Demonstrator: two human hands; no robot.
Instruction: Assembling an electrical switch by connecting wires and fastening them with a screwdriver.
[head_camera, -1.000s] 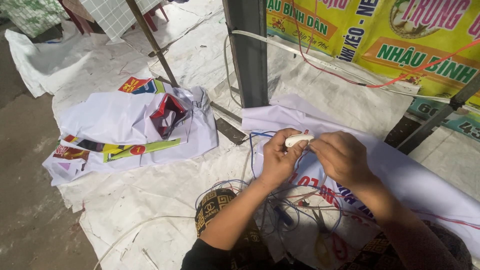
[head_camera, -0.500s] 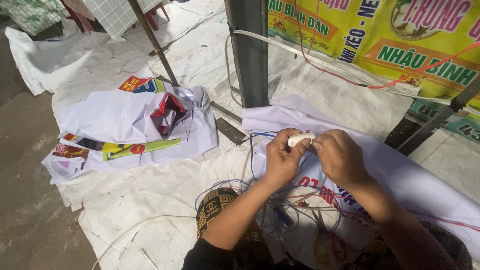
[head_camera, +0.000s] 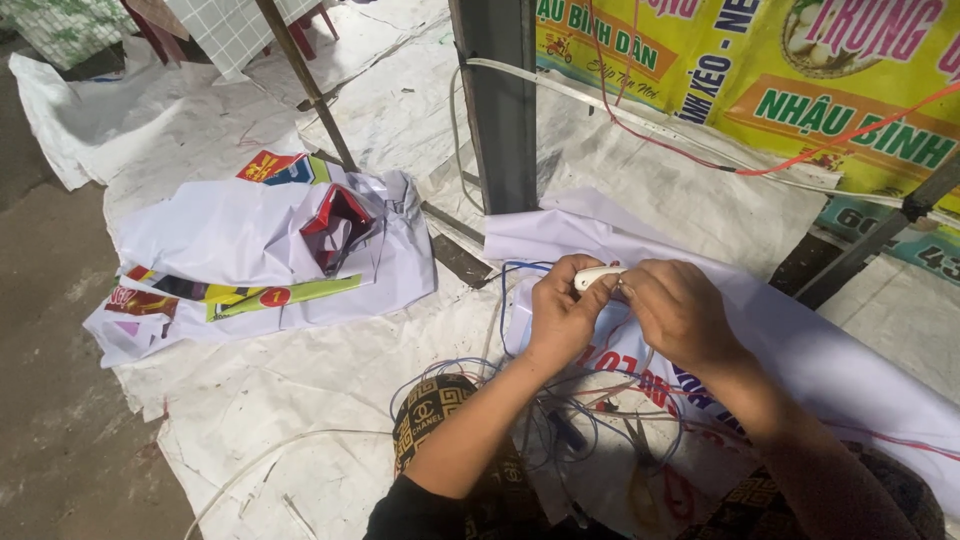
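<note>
Head view: both hands meet mid-frame over a white printed banner sheet (head_camera: 800, 350) spread on the ground. Left hand (head_camera: 560, 315) is closed around a small white tube-shaped plastic piece (head_camera: 598, 277); right hand (head_camera: 678, 312) pinches at its right end, fingertips touching it. Long axis runs roughly left-right, tilted slightly up to the right. Piece sits between the hands, more inside the left grip, so left is the holder. Thin blue and red wires (head_camera: 560, 420) tangle just below the wrists. Grey metal post (head_camera: 498, 100) stands just beyond the hands. Crumpled white plastic bag with red folded packet (head_camera: 335, 225) lies well apart to the left.
</note>
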